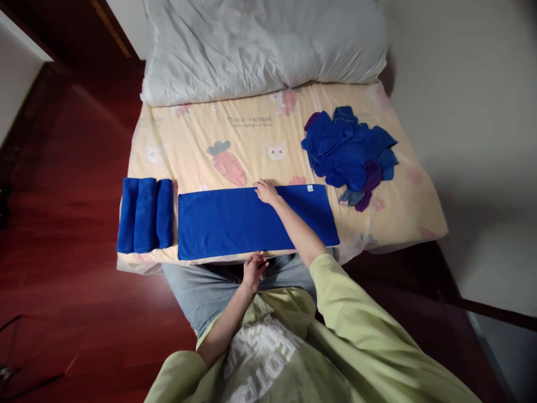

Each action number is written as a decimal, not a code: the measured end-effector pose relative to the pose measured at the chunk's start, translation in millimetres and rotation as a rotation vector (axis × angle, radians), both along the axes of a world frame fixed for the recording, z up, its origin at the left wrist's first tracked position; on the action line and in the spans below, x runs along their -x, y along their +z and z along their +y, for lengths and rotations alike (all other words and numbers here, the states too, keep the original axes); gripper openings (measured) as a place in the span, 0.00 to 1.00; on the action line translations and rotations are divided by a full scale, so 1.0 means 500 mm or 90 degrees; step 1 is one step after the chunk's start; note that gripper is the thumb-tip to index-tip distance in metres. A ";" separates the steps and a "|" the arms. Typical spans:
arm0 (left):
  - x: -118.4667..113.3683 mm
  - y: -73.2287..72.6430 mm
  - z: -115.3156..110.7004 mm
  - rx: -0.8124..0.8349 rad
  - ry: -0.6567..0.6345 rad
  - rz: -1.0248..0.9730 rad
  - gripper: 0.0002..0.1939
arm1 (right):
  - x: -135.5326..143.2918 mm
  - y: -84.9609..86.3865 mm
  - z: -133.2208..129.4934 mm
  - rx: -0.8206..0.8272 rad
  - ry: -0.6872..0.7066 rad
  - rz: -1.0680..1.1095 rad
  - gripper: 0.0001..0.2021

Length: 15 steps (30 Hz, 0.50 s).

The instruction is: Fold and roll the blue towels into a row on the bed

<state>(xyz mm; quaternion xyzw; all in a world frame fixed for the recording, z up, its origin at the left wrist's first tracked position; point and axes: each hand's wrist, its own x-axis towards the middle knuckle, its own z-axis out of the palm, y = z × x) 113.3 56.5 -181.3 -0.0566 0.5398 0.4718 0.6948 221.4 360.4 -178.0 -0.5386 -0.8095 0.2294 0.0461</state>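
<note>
A blue towel lies flat and long across the front of the bed, with a small white tag at its far right corner. My right hand rests on the towel's far edge near the middle, fingers stretched out and holding nothing. Just off the near edge is my left hand, its fingers loosely bent and apart, with nothing seen in them. To the left sit three rolled blue towels, side by side. A loose heap of blue and purple cloths lies at the right, beyond the flat towel.
A large pale quilt is bunched along the back of the bed. The bed has a yellow sheet printed with carrots and rabbits. A wall stands to the right, and dark red floor shows at the left.
</note>
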 end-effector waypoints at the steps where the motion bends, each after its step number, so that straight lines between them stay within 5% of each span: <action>1: 0.000 -0.003 0.000 0.021 0.013 0.013 0.14 | 0.004 -0.006 0.003 -0.015 -0.005 -0.006 0.18; 15: -0.031 -0.017 0.026 0.039 0.093 0.078 0.26 | 0.018 -0.015 0.037 0.043 -0.041 0.120 0.05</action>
